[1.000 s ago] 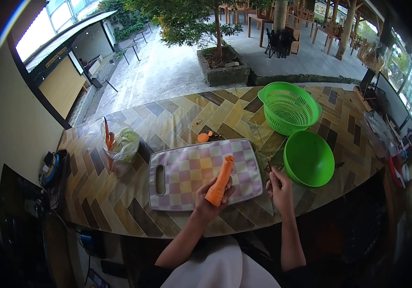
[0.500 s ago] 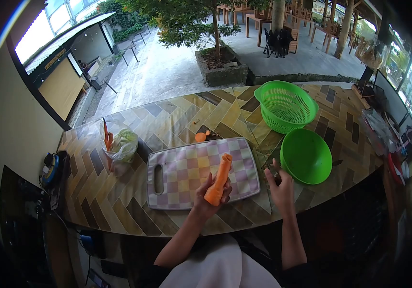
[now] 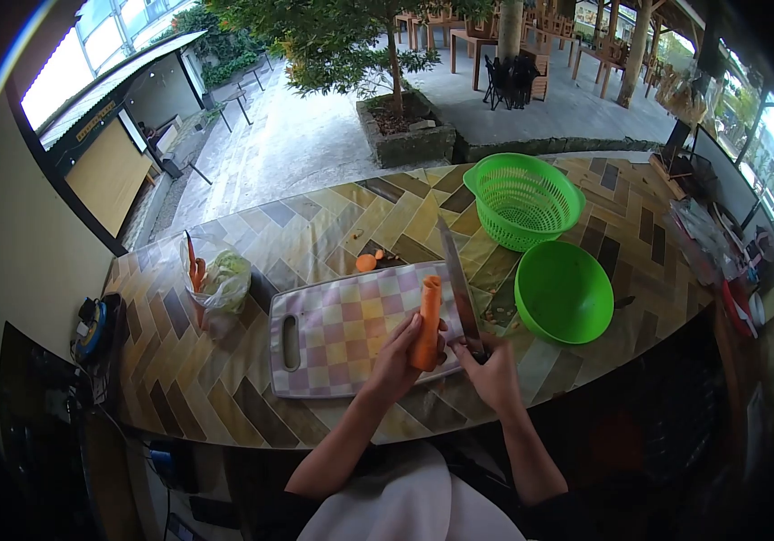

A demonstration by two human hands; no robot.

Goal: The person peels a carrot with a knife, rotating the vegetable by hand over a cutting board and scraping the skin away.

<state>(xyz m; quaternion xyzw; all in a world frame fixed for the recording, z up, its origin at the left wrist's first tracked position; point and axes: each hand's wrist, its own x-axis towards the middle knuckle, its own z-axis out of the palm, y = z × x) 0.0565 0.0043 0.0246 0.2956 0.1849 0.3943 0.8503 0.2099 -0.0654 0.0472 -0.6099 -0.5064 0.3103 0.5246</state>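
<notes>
A peeled carrot (image 3: 428,326) stands nearly upright in my left hand (image 3: 396,361), its cut end pointing away from me. My left hand is closed around its lower part, over the near side of the checkered cutting board (image 3: 342,316). My right hand (image 3: 493,377) grips the handle of a large knife (image 3: 457,284), whose long blade points up and away, just right of the carrot. Carrot end pieces (image 3: 366,262) lie behind the board's far edge.
On the right stand a green colander (image 3: 527,203) and a green bowl (image 3: 565,293), close together. To the left is a clear plastic bag (image 3: 225,287) with carrots and a pale green vegetable. The wooden-patterned table (image 3: 179,361) has a curved near edge.
My right hand has moved left and now holds the knife. The carrot in my left hand has been turned more upright and shifted slightly right.
</notes>
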